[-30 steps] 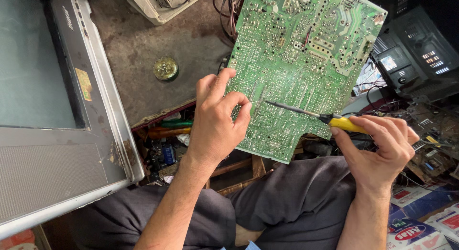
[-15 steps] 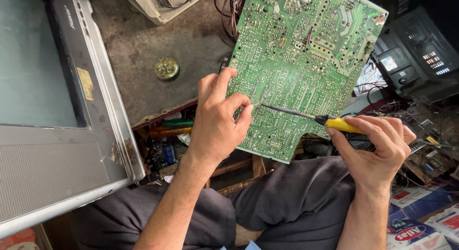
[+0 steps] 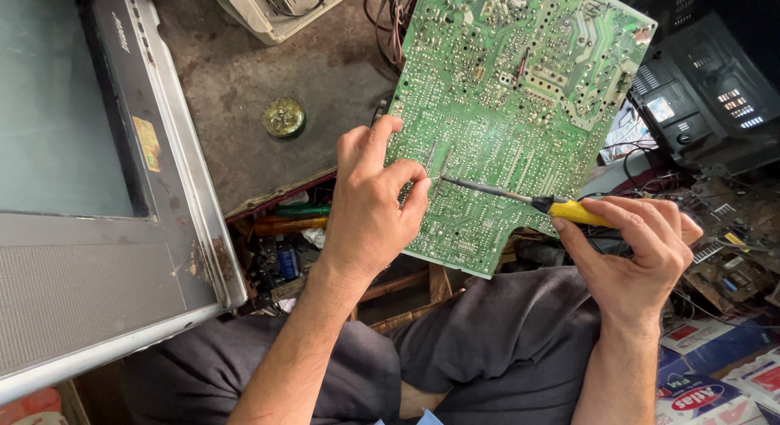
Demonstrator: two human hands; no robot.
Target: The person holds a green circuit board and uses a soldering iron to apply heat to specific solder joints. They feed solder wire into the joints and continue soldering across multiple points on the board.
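A large green circuit board (image 3: 512, 108), solder side up, rests tilted over my lap. My left hand (image 3: 370, 205) grips its lower left edge, thumb and fingers pinched on the board. My right hand (image 3: 638, 254) holds a soldering iron (image 3: 520, 197) by its yellow handle. The iron's metal tip touches the board just right of my left fingertips.
A grey old television set (image 3: 106, 230) stands at the left. A round tin (image 3: 284, 116) lies on the worn brown table top (image 3: 309, 67). Tools fill an open drawer (image 3: 284, 238) below it. A black device (image 3: 699, 108) and loose parts sit at the right.
The iron's tip has slid a little left along the board, closer to my left fingers. The board and left hand have barely moved.
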